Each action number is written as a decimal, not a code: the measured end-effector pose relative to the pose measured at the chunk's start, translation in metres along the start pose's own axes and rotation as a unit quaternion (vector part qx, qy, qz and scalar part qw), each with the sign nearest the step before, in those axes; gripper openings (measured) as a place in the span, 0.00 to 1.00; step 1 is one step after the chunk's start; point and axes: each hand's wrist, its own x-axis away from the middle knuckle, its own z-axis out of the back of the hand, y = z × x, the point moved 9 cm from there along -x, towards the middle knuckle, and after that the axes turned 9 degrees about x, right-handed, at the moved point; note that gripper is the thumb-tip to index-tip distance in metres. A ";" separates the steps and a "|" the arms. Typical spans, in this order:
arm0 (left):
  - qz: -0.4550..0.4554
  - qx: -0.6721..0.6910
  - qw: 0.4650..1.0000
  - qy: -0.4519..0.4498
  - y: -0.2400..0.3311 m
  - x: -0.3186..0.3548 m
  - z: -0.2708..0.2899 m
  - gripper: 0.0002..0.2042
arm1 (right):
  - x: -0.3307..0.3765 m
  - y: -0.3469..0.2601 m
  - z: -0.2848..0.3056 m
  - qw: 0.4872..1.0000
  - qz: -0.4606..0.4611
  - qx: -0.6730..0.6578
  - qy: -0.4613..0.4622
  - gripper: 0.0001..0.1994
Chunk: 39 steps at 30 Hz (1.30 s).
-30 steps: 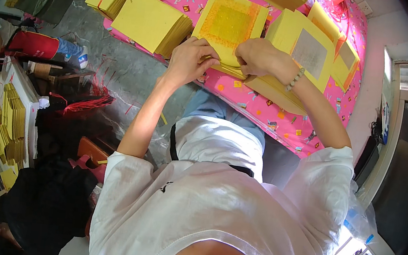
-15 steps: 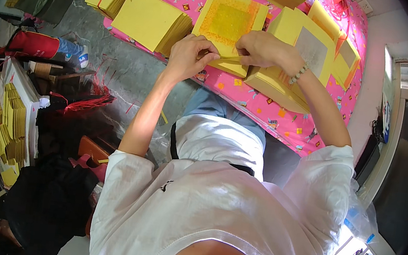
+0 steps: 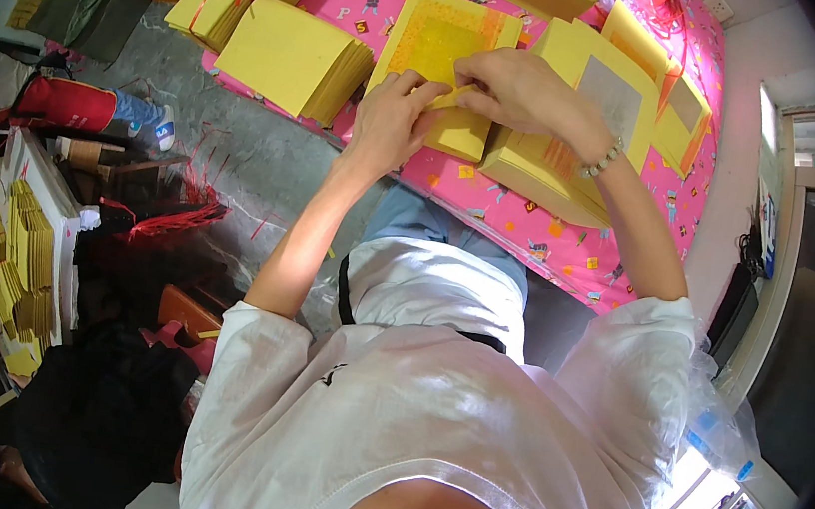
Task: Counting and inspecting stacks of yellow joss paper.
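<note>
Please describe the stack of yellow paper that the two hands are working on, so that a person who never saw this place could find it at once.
Start at the pink patterned table cover. Near its front edge, right before the person, lies a yellow paper stack where the left hand and right hand meet. Only this stack shows an orange-bordered square on its top sheet; the stack to its left is plain yellow, and the stack to its right bears a grey square.
</note>
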 end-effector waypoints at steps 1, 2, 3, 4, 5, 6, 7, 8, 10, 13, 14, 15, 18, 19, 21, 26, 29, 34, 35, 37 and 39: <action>0.000 0.003 1.000 0.022 -0.001 -0.001 0.003 0.13 | 0.003 0.002 0.008 0.998 -0.007 -0.042 0.042 0.17; 0.000 0.006 0.999 0.045 -0.002 -0.002 0.007 0.12 | 0.006 0.002 0.006 0.998 -0.008 -0.039 0.046 0.17; -0.005 0.006 0.999 0.047 0.000 -0.005 0.008 0.12 | 0.014 0.013 0.019 0.981 -0.062 -0.101 0.154 0.20; -0.008 0.022 0.994 0.109 0.002 -0.007 0.021 0.13 | 0.026 0.028 0.030 0.945 -0.113 -0.162 0.261 0.23; -0.011 0.038 0.985 0.171 0.004 -0.007 0.033 0.13 | 0.026 0.031 0.030 0.944 -0.113 -0.158 0.265 0.23; -0.016 0.038 0.984 0.172 0.009 -0.011 0.035 0.13 | 0.029 0.046 0.023 0.898 -0.157 -0.308 0.272 0.25; -0.018 0.033 0.981 0.192 0.014 -0.013 0.041 0.14 | 0.032 0.059 0.015 0.828 -0.194 -0.451 0.272 0.27; -0.021 0.027 0.977 0.213 0.020 -0.015 0.048 0.15 | 0.034 0.062 0.019 0.828 -0.193 -0.448 0.276 0.27; -0.051 0.025 0.974 0.217 0.043 -0.018 0.054 0.16 | 0.032 0.062 -0.012 0.643 -0.244 -0.710 0.150 0.27; -0.104 0.010 0.975 0.198 0.081 -0.022 0.056 0.18 | 0.032 0.054 0.001 0.541 -0.151 -0.820 0.108 0.23; -0.128 -0.001 0.977 0.173 0.093 -0.024 0.052 0.18 | 0.038 0.053 0.004 0.543 -0.147 -0.819 0.112 0.23; -0.140 -0.020 0.979 0.147 0.101 -0.025 0.046 0.19 | 0.050 0.052 0.013 0.557 -0.156 -0.802 0.148 0.21; -0.159 -0.022 0.983 0.084 0.127 -0.025 0.030 0.19 | 0.072 0.068 0.008 0.556 -0.172 -0.793 0.180 0.16; -0.139 -0.016 0.990 0.029 0.130 -0.025 0.023 0.19 | 0.084 0.068 0.008 0.586 -0.171 -0.772 0.175 0.16; -0.147 0.041 0.988 0.006 0.148 -0.024 0.025 0.19 | 0.104 0.062 0.015 0.618 -0.172 -0.746 0.178 0.19; -0.035 0.124 0.980 0.154 0.111 -0.026 0.027 0.28 | 0.153 0.063 0.014 0.574 -0.154 -0.776 0.211 0.22; 0.131 0.427 0.892 0.073 0.088 -0.035 -0.010 0.29 | 0.170 0.063 0.001 0.568 -0.173 -0.776 0.212 0.23; 0.103 0.429 0.896 0.058 0.082 -0.036 -0.037 0.23 | 0.174 0.060 -0.006 0.588 -0.173 -0.745 0.263 0.22; 0.102 0.428 0.896 0.056 0.081 -0.036 -0.039 0.23 | 0.177 0.058 -0.007 0.560 -0.187 -0.753 0.290 0.21; 0.152 0.442 0.881 0.066 0.072 -0.032 -0.044 0.20 | 0.177 0.053 -0.005 0.499 -0.119 -0.801 0.308 0.22; 0.165 0.467 0.866 0.065 0.071 -0.032 -0.046 0.18 | 0.175 0.048 -0.003 0.432 -0.050 -0.841 0.322 0.22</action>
